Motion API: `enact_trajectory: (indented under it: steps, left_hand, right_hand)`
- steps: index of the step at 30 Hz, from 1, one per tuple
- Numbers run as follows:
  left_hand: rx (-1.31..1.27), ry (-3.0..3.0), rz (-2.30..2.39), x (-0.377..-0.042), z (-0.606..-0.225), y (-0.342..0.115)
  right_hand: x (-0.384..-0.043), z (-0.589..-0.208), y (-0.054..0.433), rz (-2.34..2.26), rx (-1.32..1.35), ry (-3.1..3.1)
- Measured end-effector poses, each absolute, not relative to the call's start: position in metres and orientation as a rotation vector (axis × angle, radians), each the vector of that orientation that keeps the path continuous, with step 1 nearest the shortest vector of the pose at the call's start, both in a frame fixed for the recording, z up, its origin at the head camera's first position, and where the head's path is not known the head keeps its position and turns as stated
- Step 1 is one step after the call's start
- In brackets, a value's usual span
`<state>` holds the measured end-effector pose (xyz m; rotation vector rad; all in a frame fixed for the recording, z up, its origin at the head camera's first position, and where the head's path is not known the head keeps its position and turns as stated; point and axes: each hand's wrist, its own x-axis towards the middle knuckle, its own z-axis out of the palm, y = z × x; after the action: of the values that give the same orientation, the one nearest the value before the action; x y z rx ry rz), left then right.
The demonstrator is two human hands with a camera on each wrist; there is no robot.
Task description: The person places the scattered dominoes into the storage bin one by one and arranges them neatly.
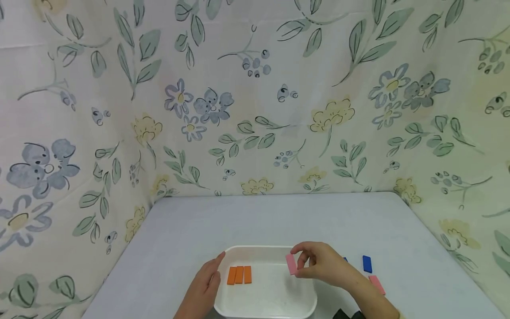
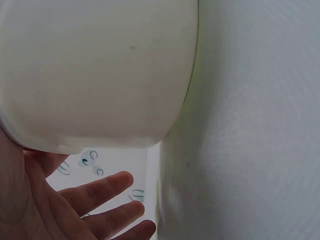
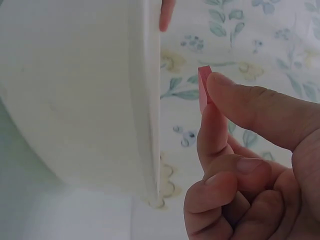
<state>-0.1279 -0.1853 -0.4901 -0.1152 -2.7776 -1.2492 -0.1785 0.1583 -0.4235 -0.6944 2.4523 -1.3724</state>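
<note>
My right hand (image 1: pixel 324 266) pinches a small flat pink block (image 1: pixel 291 264) between thumb and index finger, held above the right part of a white plastic tub (image 1: pixel 275 297). In the right wrist view the pink block (image 3: pixel 203 87) is seen nearly edge-on, above the tub's rim, with the other fingers curled into the palm. Against the tub's left side rests my left hand (image 1: pixel 202 287); its fingers (image 2: pixel 97 195) are extended in the left wrist view. Three orange blocks (image 1: pixel 239 274) lie side by side in the left part of the tub.
Right of the tub lie a blue block (image 1: pixel 367 264), another pink block (image 1: pixel 376 285) and a further blue piece (image 1: pixel 345 259) mostly hidden by the right hand. A dark object (image 1: pixel 341 314) shows at the bottom edge. Flowered cloth (image 1: pixel 255 110) surrounds the white table (image 1: pixel 255 221).
</note>
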Motion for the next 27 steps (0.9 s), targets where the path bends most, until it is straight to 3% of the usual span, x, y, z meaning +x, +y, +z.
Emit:
enact_trajectory:
  steps: [27]
  left_hand:
    - [-0.169, -2.758, -1.264, -0.128, -0.492, -0.190]
  right_hand:
    - [-0.154, -0.437, 0.059, -1.342, -0.677, 2.466]
